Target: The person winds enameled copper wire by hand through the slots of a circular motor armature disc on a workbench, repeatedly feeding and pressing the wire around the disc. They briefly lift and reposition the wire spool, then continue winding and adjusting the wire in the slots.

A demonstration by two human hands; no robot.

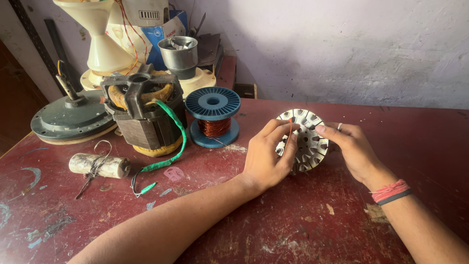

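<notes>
A round, slotted metal stator core (307, 142) stands on edge on the red table (312, 225). My left hand (267, 155) grips its left rim and pinches a thin copper wire (289, 131) that runs over the core's face. My right hand (349, 147), with a ring on one finger and red and black bands at the wrist, holds the right rim, its fingertips on the top of the core. A blue spool of copper wire (213, 116) sits to the left, a fine strand leading off from it toward the core.
A dark motor with yellow windings and a green sleeved lead (144, 115) stands left of the spool. A white cylindrical capacitor (99, 165) lies at the front left, a grey fan cover (71, 117) behind it. Cream fan bases and a metal cup (179, 53) crowd the back.
</notes>
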